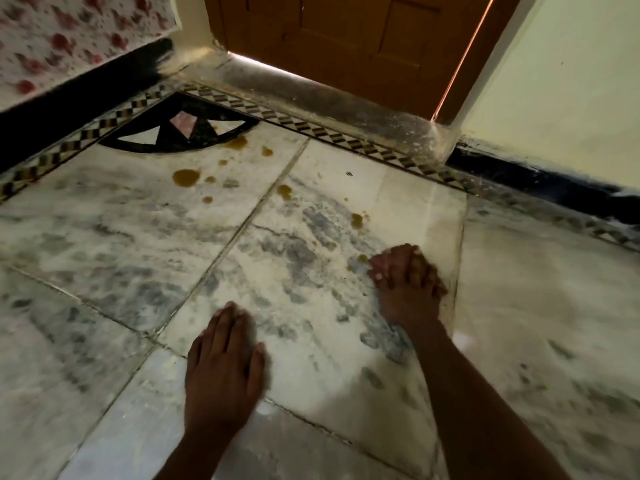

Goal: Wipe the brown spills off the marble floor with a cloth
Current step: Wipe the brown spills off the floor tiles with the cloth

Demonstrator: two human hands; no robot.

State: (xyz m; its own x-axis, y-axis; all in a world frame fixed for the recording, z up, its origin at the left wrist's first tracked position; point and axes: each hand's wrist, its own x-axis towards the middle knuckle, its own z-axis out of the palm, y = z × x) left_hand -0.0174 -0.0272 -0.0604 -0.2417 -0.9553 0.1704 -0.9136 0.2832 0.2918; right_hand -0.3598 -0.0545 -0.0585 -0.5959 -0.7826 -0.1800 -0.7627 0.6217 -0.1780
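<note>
Several brown spills [186, 177] dot the grey-veined marble floor [121, 237], amber and glossy, scattered toward the patterned corner by the door [346, 36]. Left hand [221, 368] lies flat, fingers spread, holding nothing. Right hand [405, 282] presses down beside a small spill (blurred; cloth and grip impossible to make out).

The marble floor [138, 230] lies open and flat between the hands and the brown spills [186, 177], with nothing standing on it. Beyond the spills the way is closed by the raised door threshold [311, 98], the wooden door [346, 32] and the walls at either side.
</note>
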